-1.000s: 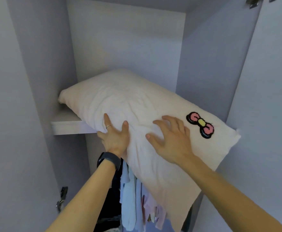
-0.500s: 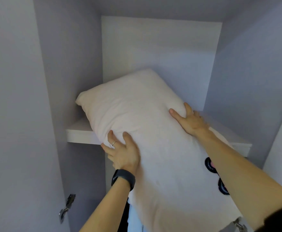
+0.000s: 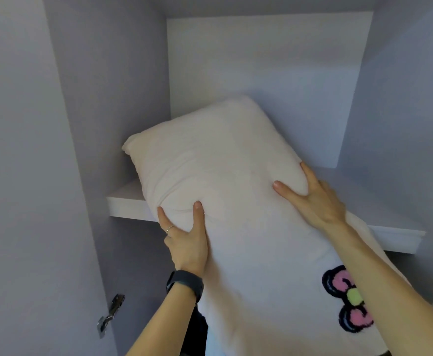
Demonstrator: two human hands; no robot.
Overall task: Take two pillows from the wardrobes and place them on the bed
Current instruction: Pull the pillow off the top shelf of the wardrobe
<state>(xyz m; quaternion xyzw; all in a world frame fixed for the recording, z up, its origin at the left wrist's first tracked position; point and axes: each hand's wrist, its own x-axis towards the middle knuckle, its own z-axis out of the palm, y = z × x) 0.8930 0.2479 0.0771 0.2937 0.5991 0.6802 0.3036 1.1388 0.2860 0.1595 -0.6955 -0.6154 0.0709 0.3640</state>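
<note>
Left hand point(image 3: 188, 242) pinches pillow point(image 3: 218, 181) edge, right hand point(image 3: 313, 199) clamps its far side; probably to slide it off shelf point(image 3: 128, 204).

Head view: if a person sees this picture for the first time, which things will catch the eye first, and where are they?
First comes the large pale pillow in the middle, tilted, its far end on the white wardrobe shelf and its near end hanging over the edge. The left hand grips its left edge and the right hand its right side. Next, the pink and black bow patch stands out at lower right, partly behind the right forearm.
</note>
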